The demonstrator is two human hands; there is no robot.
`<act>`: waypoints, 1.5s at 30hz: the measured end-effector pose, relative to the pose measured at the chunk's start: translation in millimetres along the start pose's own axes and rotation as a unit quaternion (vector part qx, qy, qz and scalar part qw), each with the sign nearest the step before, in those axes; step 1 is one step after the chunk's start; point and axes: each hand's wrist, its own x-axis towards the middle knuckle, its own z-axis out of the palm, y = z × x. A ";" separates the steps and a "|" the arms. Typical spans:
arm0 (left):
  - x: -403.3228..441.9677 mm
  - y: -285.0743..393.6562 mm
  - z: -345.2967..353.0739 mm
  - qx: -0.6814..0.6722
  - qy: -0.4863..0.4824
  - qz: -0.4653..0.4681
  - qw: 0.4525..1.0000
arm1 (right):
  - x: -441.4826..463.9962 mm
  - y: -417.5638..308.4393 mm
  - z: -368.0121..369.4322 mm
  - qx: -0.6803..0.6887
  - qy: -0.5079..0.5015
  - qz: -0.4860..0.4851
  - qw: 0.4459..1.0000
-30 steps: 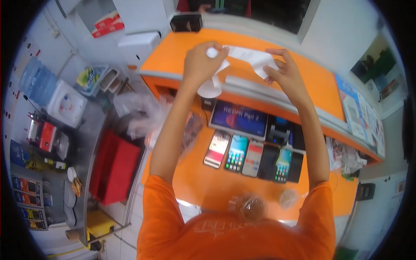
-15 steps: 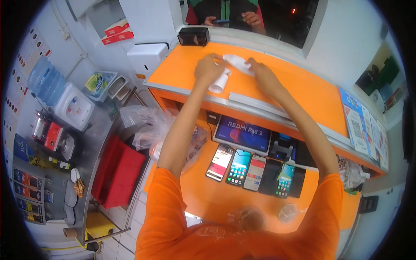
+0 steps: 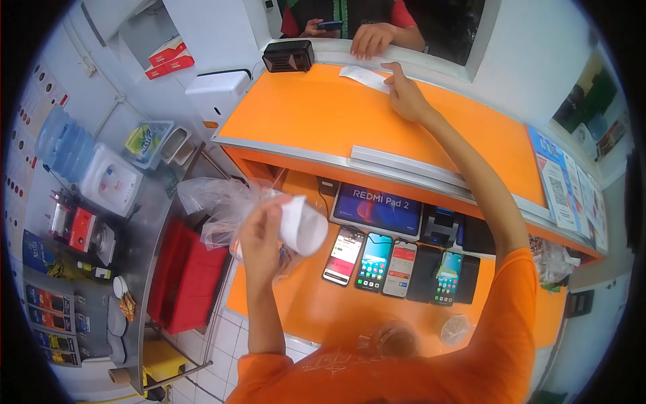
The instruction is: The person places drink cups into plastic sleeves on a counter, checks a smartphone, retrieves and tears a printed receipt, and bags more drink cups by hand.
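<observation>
My left hand (image 3: 260, 236) is closed on a curled white paper strip (image 3: 304, 227), held over the lower desk beside a plastic bag (image 3: 219, 202). My right hand (image 3: 408, 93) is at the far side of the orange counter (image 3: 303, 111), its fingers on a white paper slip (image 3: 364, 77). Across the window, another person's hand (image 3: 372, 40) rests on the sill near that slip. The person's other hand (image 3: 313, 28) holds a phone (image 3: 330, 25).
Several phones, one of them a lit phone (image 3: 374, 261), lie on the lower desk below a tablet box (image 3: 379, 210). A black device (image 3: 288, 56) stands at the counter's back left. Printed signs (image 3: 553, 182) are at right, a red chair (image 3: 192, 276) at left.
The paper between my hands is now in two pieces. My left hand has moved down and toward me with the curled strip; my right hand stays forward. The other person's hand has come onto the sill.
</observation>
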 end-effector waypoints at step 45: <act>-138.3 -154.2 243.3 -0.153 -0.311 -0.333 0.877 | -321.9 -13.8 -156.9 -0.157 0.232 -0.049 0.959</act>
